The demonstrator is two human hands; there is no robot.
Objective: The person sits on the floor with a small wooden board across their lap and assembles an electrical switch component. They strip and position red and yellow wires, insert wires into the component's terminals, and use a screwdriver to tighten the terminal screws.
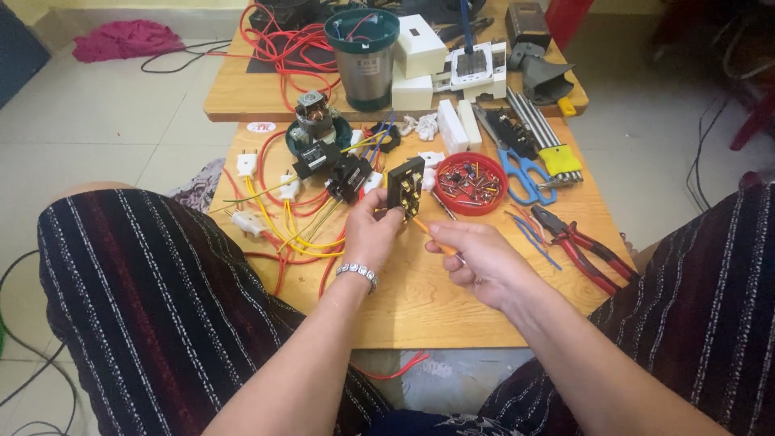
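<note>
Holding a black switch upright above the table, the left hand pinches it tight. The right hand grips an orange screwdriver, tip at the switch. Yellow wires lie loose nearby, so wiring looks unfinished.

The left hand, a silver bracelet at its wrist, held a small black rectangular switch block upright above the wooden bench; the right hand pressed an orange-handled screwdriver to the block's lower edge; a round red plastic dish of screws sat just beyond; red-handled pliers lay to the right.
</note>
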